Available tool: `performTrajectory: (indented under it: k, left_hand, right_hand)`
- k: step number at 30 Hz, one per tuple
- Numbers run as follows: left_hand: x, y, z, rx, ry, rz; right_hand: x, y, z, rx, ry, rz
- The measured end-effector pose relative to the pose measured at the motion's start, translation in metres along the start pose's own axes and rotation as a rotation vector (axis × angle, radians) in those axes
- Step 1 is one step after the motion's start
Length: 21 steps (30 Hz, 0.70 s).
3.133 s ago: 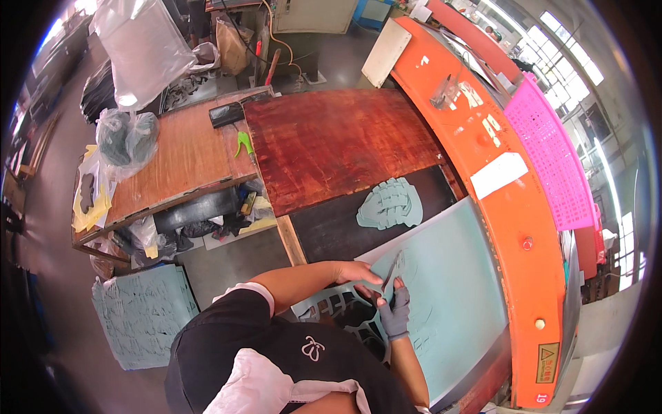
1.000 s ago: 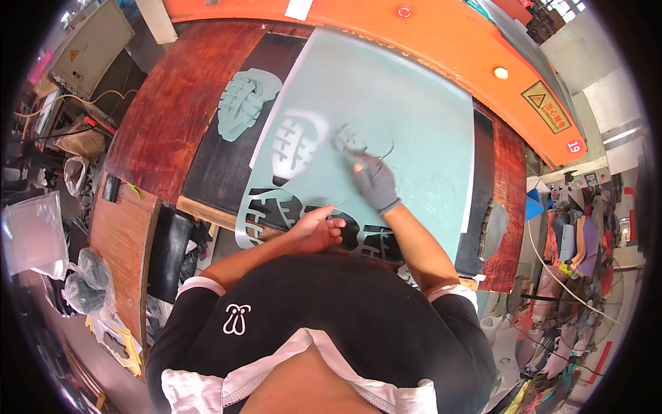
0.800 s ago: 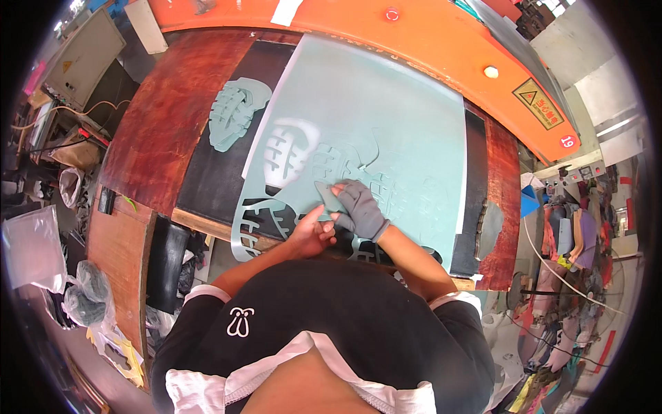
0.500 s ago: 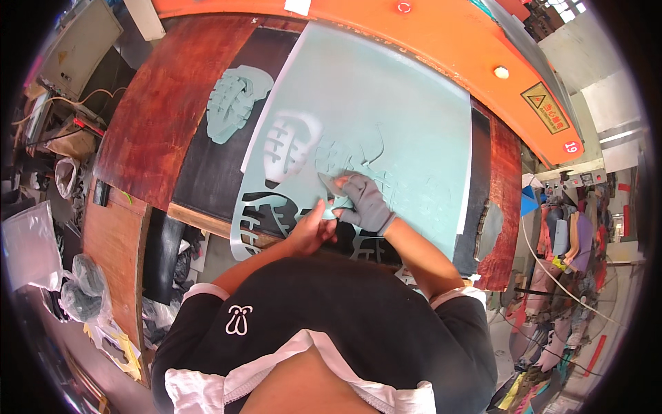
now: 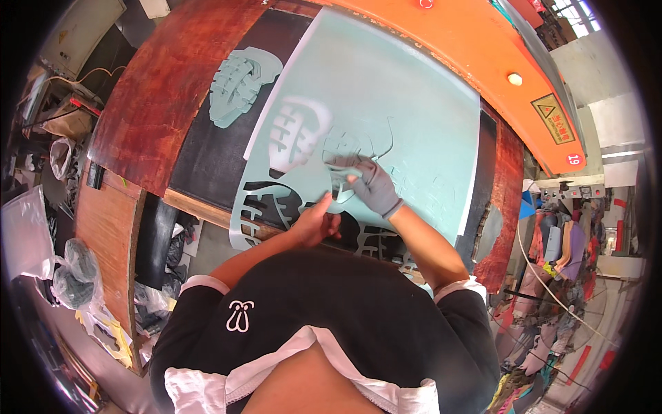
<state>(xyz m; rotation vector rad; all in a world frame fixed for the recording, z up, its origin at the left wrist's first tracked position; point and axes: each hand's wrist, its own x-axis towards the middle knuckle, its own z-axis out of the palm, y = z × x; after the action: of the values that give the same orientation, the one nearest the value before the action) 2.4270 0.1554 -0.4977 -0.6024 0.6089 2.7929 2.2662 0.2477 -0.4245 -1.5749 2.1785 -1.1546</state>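
A pale green sheet (image 5: 407,103) lies in front of me, its near part cut into openwork strips and holes. At its near edge my left hand (image 5: 317,221) has the thumb up against the sheet and the other fingers curled under. In a grey glove with bare fingertips, my right hand (image 5: 376,190) is over a slotted cut outline (image 5: 345,145) in the sheet. Its fingers are bent and smeared by motion, so any hold is unclear. Left of them, a shoe-shaped opening (image 5: 298,134) shows white beneath. A stack of slotted pale green cut pieces (image 5: 241,86) lies farther left.
An orange machine beam (image 5: 483,62) crosses the far side. The sheet rests on a black board (image 5: 200,159) between reddish-brown wooden panels (image 5: 148,103). A grey-green piece (image 5: 489,231) lies on the right edge. Plastic bags (image 5: 76,276) are at the left, piled coloured scraps (image 5: 552,297) at the right.
My right hand has moved a little away from my left hand, farther over the cut outline. My left hand stays at the sheet's near edge. The whole view has shifted slightly.
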Motion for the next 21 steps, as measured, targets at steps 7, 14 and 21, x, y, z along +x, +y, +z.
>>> performTrajectory:
  k: [7,14,21]
  left_hand:
    - [0.006,-0.006,-0.009,0.025,0.108,-0.027]
    - [0.004,-0.007,-0.007,0.032,0.135,-0.006]
    - [0.006,-0.01,-0.014,-0.012,0.079,0.005]
  right_hand:
    - [0.083,0.054,-0.085,0.256,0.698,0.693]
    - [0.187,0.066,-0.194,-0.021,0.867,0.505]
    - [0.172,0.026,-0.269,-0.074,0.729,0.099]
